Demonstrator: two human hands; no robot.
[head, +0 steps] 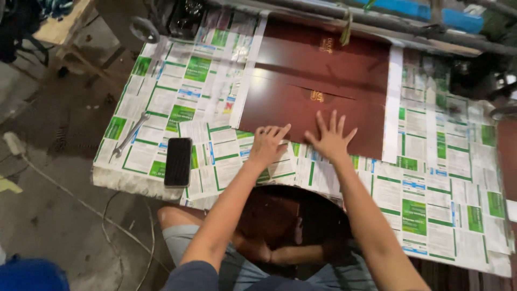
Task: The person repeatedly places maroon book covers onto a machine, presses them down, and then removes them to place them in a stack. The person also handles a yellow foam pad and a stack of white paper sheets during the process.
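A dark maroon sheet with small gold emblems lies flat on a table covered in green-and-white printed paper. My right hand presses flat on the sheet's near edge with its fingers spread. My left hand rests just left of it at the sheet's near corner, fingers bent and fingertips touching the sheet and the paper. A second maroon sheet lies behind the first, partly overlapped. Neither hand grips anything.
A black phone lies near the table's front left edge, with a metal wrench to its left. More maroon material sits in my lap below the table. Poles and clutter line the far side. A cable runs over the concrete floor.
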